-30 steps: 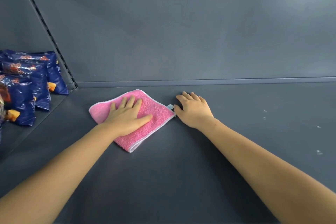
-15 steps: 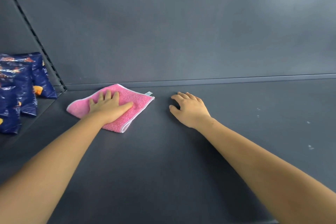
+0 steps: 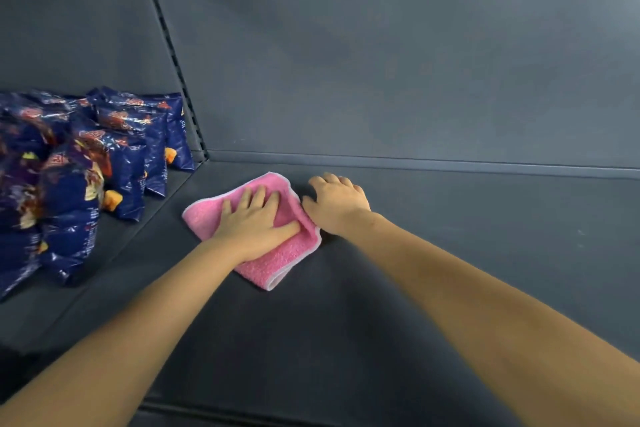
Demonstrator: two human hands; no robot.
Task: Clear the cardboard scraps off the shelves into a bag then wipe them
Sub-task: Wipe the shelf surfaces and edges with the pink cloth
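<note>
Pink cloth (image 3: 277, 263) pressed flat near the back edge of the dark grey shelf (image 3: 450, 253), towards its back left corner.
The left hand (image 3: 254, 224) lies on the folded cloth with fingers spread, pressing down. The right hand (image 3: 337, 203) rests palm down on the shelf at the cloth's right edge, fingers loosely bent, holding nothing. Blue snack bags (image 3: 114, 163) stand on the adjoining shelf to the left.

No text can be read: the only print in view is red-and-orange lettering on the fronts of the glossy dark-blue plastic snack bags (image 3: 117, 163) standing in rows on the dark grey metal shelf (image 3: 114, 253) at the left, too blurred to make out any word or brand.
</note>
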